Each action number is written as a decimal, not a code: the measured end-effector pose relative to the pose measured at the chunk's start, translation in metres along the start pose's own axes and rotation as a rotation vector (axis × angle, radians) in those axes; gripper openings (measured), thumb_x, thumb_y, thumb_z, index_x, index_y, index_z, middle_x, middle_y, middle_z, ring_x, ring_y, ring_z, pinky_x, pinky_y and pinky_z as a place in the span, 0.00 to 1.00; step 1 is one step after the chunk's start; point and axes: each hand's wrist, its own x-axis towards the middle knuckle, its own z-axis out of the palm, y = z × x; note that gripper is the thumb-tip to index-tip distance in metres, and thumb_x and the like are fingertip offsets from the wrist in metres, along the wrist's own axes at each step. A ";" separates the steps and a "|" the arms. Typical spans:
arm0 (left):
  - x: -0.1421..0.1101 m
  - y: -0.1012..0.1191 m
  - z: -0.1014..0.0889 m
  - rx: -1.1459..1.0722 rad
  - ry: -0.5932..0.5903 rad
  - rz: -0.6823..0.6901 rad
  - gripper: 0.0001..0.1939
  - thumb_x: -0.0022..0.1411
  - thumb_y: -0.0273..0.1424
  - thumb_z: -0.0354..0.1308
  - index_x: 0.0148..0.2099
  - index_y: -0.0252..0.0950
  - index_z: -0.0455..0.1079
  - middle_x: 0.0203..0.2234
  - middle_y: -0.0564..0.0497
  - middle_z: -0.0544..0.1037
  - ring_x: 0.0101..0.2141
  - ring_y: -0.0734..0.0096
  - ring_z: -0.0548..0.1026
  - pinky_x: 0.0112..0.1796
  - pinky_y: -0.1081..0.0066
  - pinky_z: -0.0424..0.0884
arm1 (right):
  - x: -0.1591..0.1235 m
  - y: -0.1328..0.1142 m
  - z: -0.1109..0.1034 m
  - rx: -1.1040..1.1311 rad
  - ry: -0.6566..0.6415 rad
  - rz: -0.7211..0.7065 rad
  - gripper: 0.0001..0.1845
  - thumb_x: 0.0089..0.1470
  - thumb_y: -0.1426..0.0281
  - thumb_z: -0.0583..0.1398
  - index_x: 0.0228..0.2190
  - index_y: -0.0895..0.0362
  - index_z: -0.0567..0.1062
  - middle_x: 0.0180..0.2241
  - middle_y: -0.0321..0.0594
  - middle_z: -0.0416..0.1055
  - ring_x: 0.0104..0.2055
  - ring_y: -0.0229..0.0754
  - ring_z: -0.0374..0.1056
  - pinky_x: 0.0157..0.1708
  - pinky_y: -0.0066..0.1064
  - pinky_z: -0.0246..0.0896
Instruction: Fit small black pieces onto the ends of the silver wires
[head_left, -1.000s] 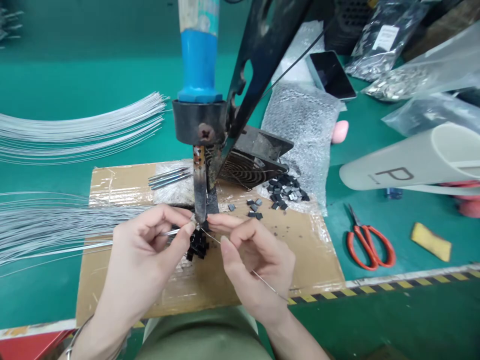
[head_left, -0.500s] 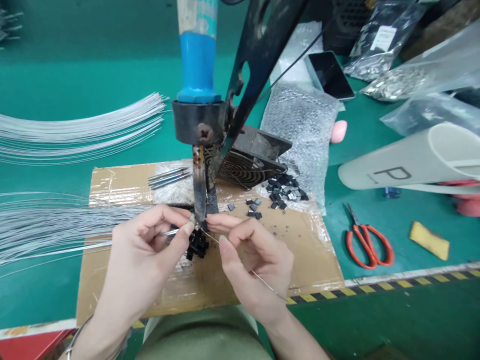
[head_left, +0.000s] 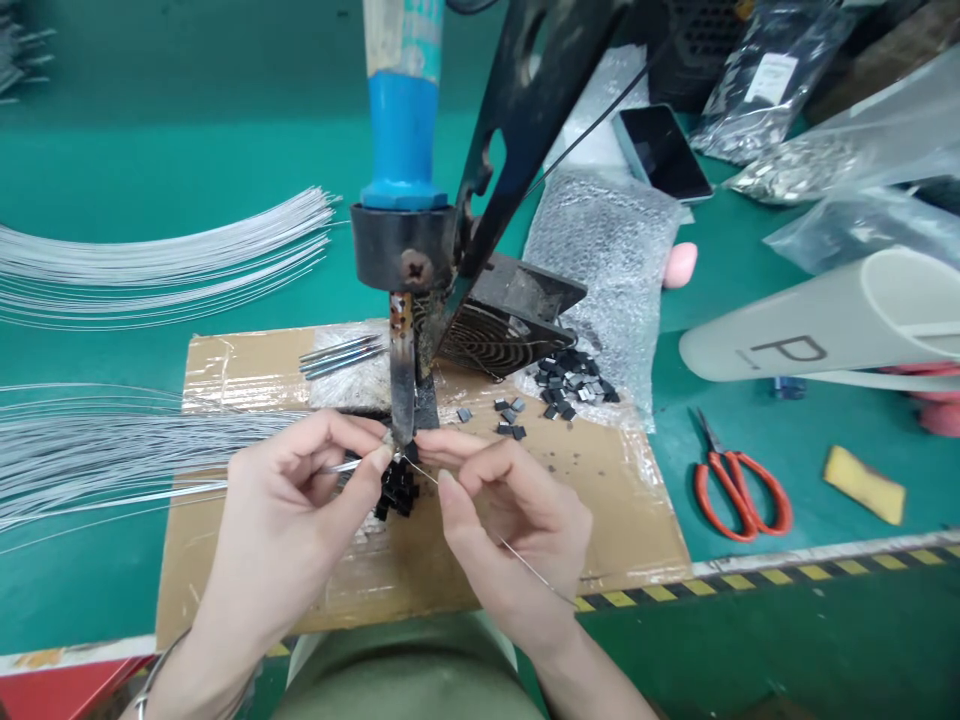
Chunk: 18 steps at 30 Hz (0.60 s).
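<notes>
Under the tip of a clamped soldering iron, my left hand pinches the end of a thin grey wire, with a small part at its fingertips too tiny to make out. Between thumb and fingers my right hand grips a strand of solder wire, whose end reaches the iron's tip. Just below the tip lies a cluster of small black connectors on the cardboard. A bundle of grey wires runs in from the left, partly behind my left hand.
Behind the iron stands a small fan, beside a pile of black connectors. To the right are red-handled scissors, a yellow sponge, a white cup and a phone. More white wires lie at the left.
Both hands keep nearly the same pose at the iron's tip. The whole view has shifted slightly; nothing has been taken up or let go.
</notes>
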 end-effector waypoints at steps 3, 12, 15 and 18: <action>0.000 0.000 0.000 -0.009 0.000 0.002 0.04 0.57 0.27 0.69 0.30 0.37 0.79 0.28 0.53 0.80 0.24 0.80 0.69 0.25 0.82 0.64 | 0.000 -0.001 0.001 -0.014 -0.002 0.003 0.12 0.60 0.81 0.65 0.32 0.52 0.73 0.49 0.43 0.85 0.49 0.46 0.84 0.55 0.38 0.79; 0.002 -0.003 0.000 0.011 -0.019 0.018 0.04 0.58 0.27 0.69 0.31 0.38 0.78 0.29 0.54 0.81 0.24 0.80 0.69 0.25 0.82 0.64 | -0.002 0.004 0.001 -0.011 0.009 -0.001 0.11 0.62 0.80 0.65 0.33 0.52 0.74 0.50 0.41 0.85 0.50 0.44 0.83 0.56 0.37 0.77; 0.002 -0.004 0.001 0.019 -0.020 0.008 0.04 0.59 0.28 0.69 0.31 0.37 0.78 0.29 0.54 0.80 0.24 0.80 0.67 0.24 0.81 0.62 | -0.003 0.004 0.001 -0.021 0.011 -0.002 0.11 0.62 0.79 0.65 0.33 0.52 0.74 0.50 0.42 0.84 0.50 0.45 0.82 0.56 0.38 0.77; 0.002 -0.003 0.001 0.015 -0.017 0.004 0.04 0.59 0.28 0.69 0.31 0.37 0.78 0.28 0.54 0.79 0.24 0.80 0.67 0.25 0.81 0.62 | -0.002 0.002 0.001 -0.023 0.007 -0.006 0.11 0.62 0.80 0.65 0.33 0.52 0.73 0.50 0.43 0.84 0.50 0.45 0.83 0.56 0.37 0.77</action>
